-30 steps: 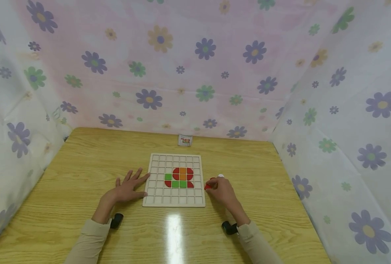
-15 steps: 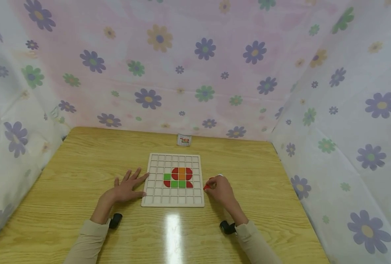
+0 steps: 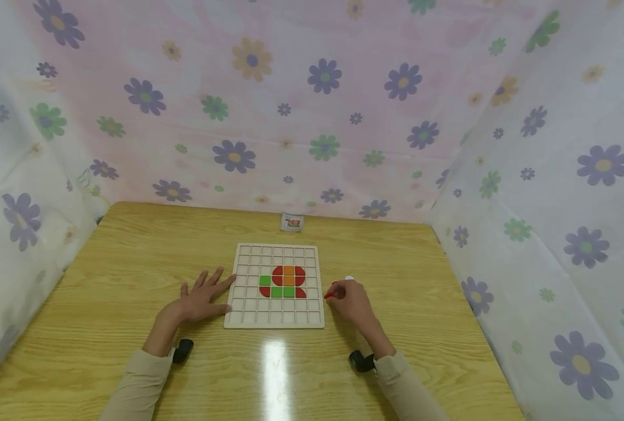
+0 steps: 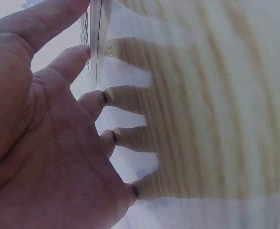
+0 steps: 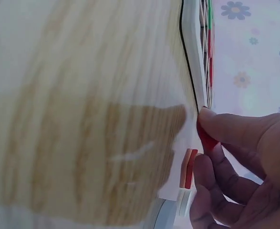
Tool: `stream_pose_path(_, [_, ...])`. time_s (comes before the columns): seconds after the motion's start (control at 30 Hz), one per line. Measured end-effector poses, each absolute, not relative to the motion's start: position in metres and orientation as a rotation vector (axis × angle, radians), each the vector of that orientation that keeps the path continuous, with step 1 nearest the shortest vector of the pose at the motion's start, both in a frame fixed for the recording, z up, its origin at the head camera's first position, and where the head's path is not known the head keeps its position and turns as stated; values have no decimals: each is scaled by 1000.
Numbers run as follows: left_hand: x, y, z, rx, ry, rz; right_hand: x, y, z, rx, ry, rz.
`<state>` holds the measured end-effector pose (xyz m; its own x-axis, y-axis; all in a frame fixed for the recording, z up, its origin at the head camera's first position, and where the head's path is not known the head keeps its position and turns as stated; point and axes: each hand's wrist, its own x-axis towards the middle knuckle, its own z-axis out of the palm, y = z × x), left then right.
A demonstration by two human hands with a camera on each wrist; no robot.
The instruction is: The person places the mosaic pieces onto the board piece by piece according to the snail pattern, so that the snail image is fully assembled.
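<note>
A pale wooden grid board [image 3: 248,318] lies on the table, with red, green and orange tiles [image 3: 288,280] set in its middle cells. My left hand [image 3: 201,299] lies spread at the board's left side, its thumb and index finger touching the edge. In the left wrist view, fingers [image 4: 75,62] rest against the board edge and tabletop. Just off the right edge, my right hand [image 3: 352,301] pinches a red tile [image 5: 206,136] between thumb and fingers. Beneath that hand, the right wrist view shows another red piece [image 5: 190,167] and a white piece [image 5: 184,202], partly hidden.
A small picture card [image 3: 292,222] leans at the table's back edge. Flower-patterned cloth [image 3: 322,134] encloses the wooden table [image 3: 159,245] at the back and both sides. Black wrist devices [image 3: 362,361] sit below the hands.
The head view has shifted slightly. Within the right hand's pinch, the red tile has turned and shows a thinner side. The left hand stays at the board's edge.
</note>
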<state>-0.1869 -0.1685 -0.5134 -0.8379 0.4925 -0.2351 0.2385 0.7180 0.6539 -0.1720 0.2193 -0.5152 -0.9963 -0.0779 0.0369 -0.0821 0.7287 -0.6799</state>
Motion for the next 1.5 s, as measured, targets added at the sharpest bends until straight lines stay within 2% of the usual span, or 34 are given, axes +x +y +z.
stream_pose_path(0.7, [-190, -171, -509, 574, 2527, 868, -184, 224, -505, 37, -2797, 1406])
stream_pose_path(1.13, [-190, -170, -509, 591, 2519, 880, -184, 210, -509, 104, -2800, 1396])
stream_pose_path(1.5, [-188, -169, -512, 580, 2526, 885, -186, 197, -513, 74, -2659, 1672])
